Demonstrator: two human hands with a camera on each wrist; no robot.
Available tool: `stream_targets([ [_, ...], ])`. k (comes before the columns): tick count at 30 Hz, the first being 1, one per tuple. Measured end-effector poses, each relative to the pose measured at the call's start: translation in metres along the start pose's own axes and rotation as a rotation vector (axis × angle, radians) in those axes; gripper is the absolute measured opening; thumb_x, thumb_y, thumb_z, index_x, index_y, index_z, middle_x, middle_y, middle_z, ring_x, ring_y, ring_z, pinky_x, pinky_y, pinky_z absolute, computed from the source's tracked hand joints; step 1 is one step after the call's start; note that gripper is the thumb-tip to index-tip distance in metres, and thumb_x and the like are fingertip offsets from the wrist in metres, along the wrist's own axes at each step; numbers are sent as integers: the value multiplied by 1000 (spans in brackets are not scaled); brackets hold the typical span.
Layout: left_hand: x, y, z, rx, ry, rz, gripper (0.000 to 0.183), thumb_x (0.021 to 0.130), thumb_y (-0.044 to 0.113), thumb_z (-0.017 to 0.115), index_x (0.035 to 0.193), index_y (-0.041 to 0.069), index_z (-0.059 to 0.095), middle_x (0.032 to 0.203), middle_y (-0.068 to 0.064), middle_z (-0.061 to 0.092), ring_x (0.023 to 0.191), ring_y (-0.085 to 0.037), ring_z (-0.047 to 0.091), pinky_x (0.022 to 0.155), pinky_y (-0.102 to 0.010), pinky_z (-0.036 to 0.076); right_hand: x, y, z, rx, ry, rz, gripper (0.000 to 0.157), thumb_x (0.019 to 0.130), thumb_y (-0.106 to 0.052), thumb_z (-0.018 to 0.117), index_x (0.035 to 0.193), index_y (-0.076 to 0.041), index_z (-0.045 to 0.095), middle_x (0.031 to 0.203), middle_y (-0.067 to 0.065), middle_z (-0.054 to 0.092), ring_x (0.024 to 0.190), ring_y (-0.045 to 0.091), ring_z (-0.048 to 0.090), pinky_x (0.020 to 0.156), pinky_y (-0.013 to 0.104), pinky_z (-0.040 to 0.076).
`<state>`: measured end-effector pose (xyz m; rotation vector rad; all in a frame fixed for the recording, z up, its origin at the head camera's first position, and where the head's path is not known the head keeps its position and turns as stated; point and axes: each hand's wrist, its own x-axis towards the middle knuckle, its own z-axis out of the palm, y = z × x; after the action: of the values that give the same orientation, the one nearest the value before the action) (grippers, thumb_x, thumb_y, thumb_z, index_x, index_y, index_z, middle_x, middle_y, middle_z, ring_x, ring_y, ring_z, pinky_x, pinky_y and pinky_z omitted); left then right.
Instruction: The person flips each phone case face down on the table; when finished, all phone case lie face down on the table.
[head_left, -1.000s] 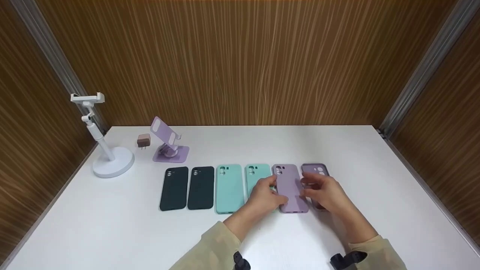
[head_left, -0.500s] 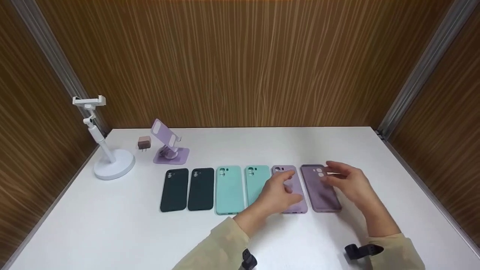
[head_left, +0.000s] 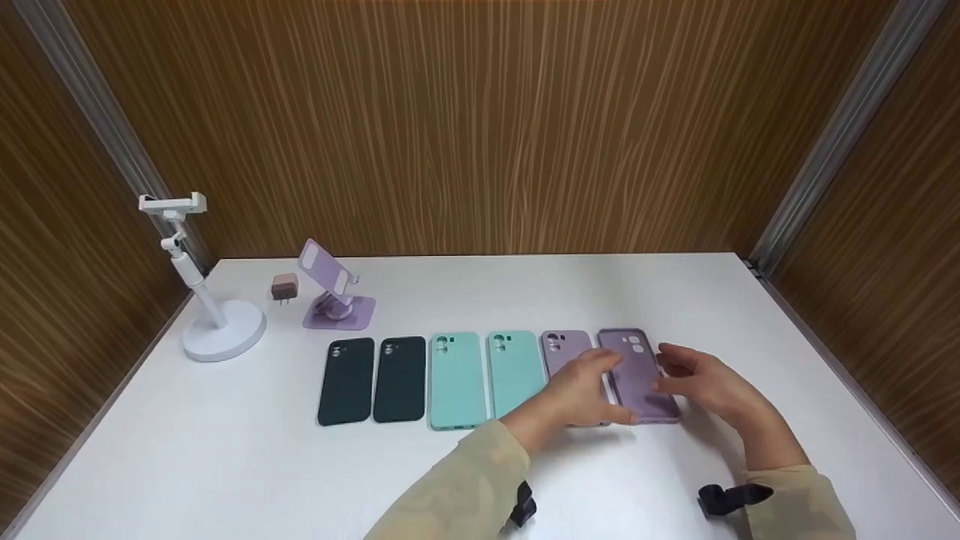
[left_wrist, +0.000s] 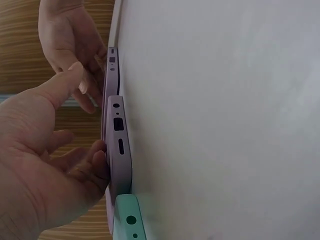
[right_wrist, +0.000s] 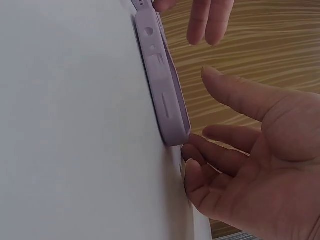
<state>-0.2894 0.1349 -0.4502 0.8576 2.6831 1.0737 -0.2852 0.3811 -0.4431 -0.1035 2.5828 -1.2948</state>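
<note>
Several phone cases lie in a row. At its right end a purple phone case rests with its hollow inside up. Beside it lies another purple phone case, back up, partly hidden under my left hand. That hand is spread over the two purple cases, its thumb near the lower edge of the end one; in the left wrist view its fingers are loosely bent beside the back-up case. My right hand is at the end case's right edge, fingers loosely bent near its corner.
Two mint phone cases and two black phone cases continue the row leftward. Behind them stand a purple phone stand, a pink-brown charger plug and a white phone holder. Wood-grain panels enclose the white table.
My left hand has moved right from the back-up purple case toward the end one. My right hand has shifted right, uncovering most of the end case, then come slightly nearer the person.
</note>
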Motion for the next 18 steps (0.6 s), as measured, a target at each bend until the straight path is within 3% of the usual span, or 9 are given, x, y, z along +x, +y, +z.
stream_targets([
  [4,1,0,0,68,-51,-20,96,80,44,94,159,13,50,164,-4,45,148,-21,44,119,-28,33,3,1,-1,-8,-32,7,95,96,-24,78,164,8,21,167,34,26,153,53,27,121,64,28],
  [13,1,1,2,252,-96,-68,94,83,57,87,161,20,49,166,1,42,147,-21,44,119,-28,32,5,4,-5,-95,-57,-15,90,97,-23,79,161,12,26,160,39,35,146,56,36,116,65,36],
  [18,3,2,6,347,-96,-44,87,84,61,83,156,22,55,164,2,46,142,-20,48,117,-27,35,5,6,-8,-90,-83,-44,88,96,-21,80,158,16,29,159,40,36,146,57,37,116,64,36],
])
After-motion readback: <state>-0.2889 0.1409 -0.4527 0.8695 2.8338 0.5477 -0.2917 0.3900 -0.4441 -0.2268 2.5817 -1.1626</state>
